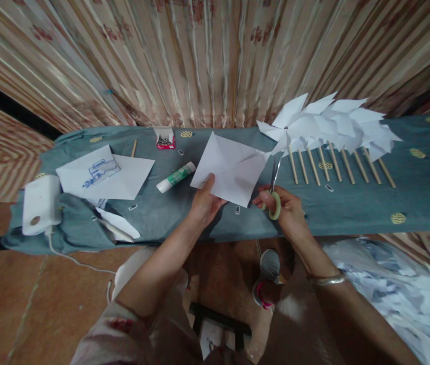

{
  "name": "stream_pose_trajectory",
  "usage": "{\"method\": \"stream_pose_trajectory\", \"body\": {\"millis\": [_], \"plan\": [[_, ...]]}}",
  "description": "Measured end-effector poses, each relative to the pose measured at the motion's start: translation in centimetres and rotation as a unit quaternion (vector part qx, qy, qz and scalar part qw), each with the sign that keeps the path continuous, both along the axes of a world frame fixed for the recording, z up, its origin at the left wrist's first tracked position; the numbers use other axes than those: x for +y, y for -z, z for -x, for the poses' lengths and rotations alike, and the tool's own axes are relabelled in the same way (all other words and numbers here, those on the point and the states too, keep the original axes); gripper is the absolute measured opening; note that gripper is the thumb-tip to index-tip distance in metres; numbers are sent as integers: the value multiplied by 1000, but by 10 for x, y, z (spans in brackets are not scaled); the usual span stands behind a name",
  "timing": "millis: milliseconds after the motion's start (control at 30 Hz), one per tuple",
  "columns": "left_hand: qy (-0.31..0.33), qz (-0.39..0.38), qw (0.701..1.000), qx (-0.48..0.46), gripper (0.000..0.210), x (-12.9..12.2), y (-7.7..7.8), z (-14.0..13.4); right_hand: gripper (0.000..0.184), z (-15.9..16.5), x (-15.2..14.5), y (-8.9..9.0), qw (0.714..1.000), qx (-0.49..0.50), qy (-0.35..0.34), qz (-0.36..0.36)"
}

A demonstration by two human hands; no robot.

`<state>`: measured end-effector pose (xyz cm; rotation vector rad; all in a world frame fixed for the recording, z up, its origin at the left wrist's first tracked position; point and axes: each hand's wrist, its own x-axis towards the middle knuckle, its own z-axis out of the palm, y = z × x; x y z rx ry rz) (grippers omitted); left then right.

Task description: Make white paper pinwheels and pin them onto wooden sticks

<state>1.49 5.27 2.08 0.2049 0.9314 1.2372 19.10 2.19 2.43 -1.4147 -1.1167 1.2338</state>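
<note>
A square sheet of white paper (222, 167) is pinched by my left hand (206, 202), thumb on top and fingers beneath. One slit shows near its right corner. My right hand (281, 205) grips a pair of scissors (275, 175) by its pale yellow-green handles, the blades pointing away from me just right of the sheet. Behind the scissors lies a row of white paper pinwheels (325, 124) on several wooden sticks (334, 162). Left of the sheet is a green and white glue stick (177, 177).
A small red box of metal pins (165, 138) stands at the table's back. More white paper (131, 175), one piece with blue drawing, lies left near a white device (41, 205) with a cord. A bag of paper scraps (401, 294) sits below right. Curtains (215, 66) hang behind.
</note>
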Motion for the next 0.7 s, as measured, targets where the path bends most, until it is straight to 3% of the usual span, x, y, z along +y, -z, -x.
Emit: {"method": "stream_pose_trajectory", "body": {"millis": [200, 367, 700], "plan": [[-67, -14, 998, 0, 19, 13, -4, 12, 54, -10, -12, -6, 982, -2, -161, 93], [-83, -14, 996, -5, 16, 16, -6, 14, 51, -10, -16, -13, 958, -16, -262, 118], [-83, -3, 996, -8, 15, 15, -7, 11, 50, -7, -17, -13, 946, -17, -288, 149]]}}
